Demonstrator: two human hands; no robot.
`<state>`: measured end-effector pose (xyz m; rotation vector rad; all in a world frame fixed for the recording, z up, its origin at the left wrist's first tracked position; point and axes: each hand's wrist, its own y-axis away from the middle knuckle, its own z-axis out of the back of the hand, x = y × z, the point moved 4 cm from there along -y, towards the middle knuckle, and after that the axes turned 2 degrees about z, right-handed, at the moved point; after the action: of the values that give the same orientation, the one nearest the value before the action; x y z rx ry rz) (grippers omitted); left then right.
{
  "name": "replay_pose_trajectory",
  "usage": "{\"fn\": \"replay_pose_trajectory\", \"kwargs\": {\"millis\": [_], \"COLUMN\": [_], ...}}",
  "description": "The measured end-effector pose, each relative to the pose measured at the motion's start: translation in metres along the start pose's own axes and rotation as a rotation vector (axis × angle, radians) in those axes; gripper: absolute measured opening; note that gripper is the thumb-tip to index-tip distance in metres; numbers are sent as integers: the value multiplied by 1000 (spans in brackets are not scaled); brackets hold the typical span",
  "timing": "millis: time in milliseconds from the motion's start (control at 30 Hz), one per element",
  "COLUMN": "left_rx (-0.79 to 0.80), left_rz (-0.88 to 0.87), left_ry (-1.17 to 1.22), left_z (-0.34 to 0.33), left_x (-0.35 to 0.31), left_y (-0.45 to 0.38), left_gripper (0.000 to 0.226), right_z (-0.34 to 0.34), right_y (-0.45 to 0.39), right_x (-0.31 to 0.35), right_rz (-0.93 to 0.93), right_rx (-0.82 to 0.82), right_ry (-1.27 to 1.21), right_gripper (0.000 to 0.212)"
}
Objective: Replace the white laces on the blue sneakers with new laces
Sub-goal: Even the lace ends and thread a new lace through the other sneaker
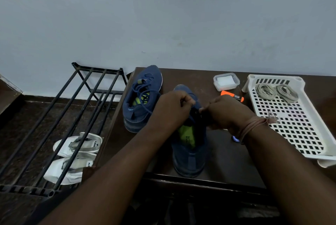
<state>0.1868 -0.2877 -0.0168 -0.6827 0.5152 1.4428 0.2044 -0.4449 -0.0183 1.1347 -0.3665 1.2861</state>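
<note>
Two blue sneakers stand on a dark brown table [227, 161]. The far-left sneaker [141, 97] carries a blue lace threaded through its eyelets. The nearer sneaker [189, 148] has its heel toward me and a green insole showing. Over its tongue, my left hand [171, 110] and my right hand [225, 111] each pinch a dark lace end at the eyelets; the lace itself is mostly hidden by my fingers. Two coiled whitish laces [276, 91] lie in a white perforated tray [298, 130] on the right.
A small lidded plastic box [226, 81] and an orange marker [232, 95] lie behind the near sneaker. A black metal shoe rack [60, 126] stands left of the table, with a pair of white sneakers [72, 157] on the floor beneath it. A wall runs behind.
</note>
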Motion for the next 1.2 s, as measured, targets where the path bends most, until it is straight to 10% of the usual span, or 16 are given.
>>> {"fn": "replay_pose_trajectory", "kwargs": {"millis": [200,1200], "left_rx": [73,90], "left_rz": [10,-69], "left_ry": [-98,-230], "left_z": [-6,-13], "left_x": [5,0], "left_y": [3,10], "left_gripper": [17,14], "right_z": [-5,-5], "right_y": [-9,-21], "right_x": [-19,-29], "right_rz": [-212,-87], "right_rx": [-11,-12], "right_ry": [-377,-275], "right_gripper": [9,9]}}
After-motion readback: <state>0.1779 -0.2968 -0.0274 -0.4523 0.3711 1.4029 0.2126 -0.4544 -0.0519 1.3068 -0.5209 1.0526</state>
